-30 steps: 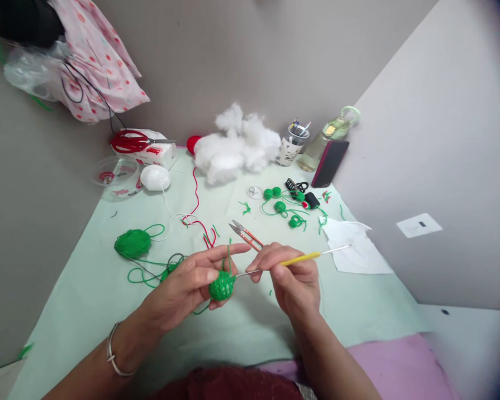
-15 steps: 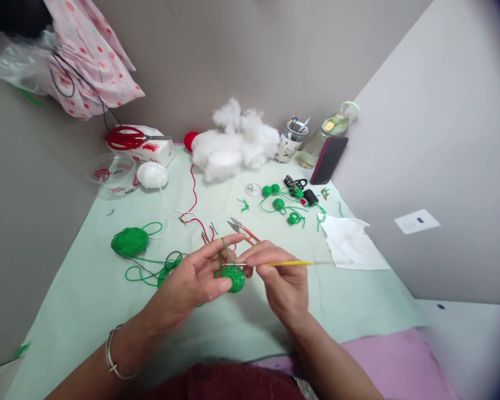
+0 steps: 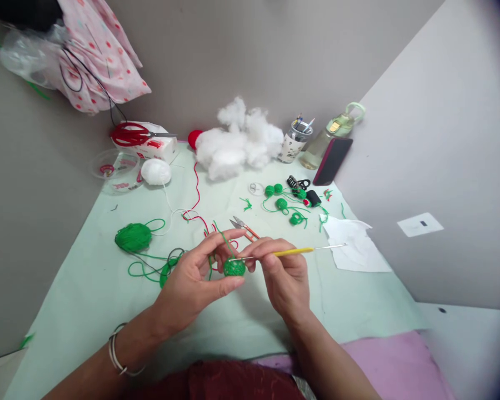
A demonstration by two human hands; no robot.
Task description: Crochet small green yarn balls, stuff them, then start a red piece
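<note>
A small green crocheted piece [image 3: 234,267] is pinched in my left hand [image 3: 194,272], thumb along its lower edge. Green working yarn [image 3: 223,233] runs up from it over my raised left forefinger. My right hand [image 3: 285,275] grips a crochet hook [image 3: 294,252] with a yellow handle, held nearly level like a pen. The hook's left tip touches the top edge of the green piece; its other metal end points right. Beyond my hands lie orange-handled thread snips [image 3: 245,228], blades pointing to the upper left. My left hand partly covers loose green yarn [image 3: 164,272].
A green yarn ball [image 3: 133,238] and a white one [image 3: 156,172] sit left. White stuffing [image 3: 239,141] is heaped at the back, beside a pencil cup [image 3: 295,141], bottle [image 3: 327,136] and leaning phone [image 3: 333,161]. Small green crocheted balls [image 3: 281,204] and torn white paper [image 3: 356,244] lie right.
The green piece has tilted and moved slightly up. The hook now angles upward to the right, its tip at the piece's top edge. The whole view has shifted a little.
</note>
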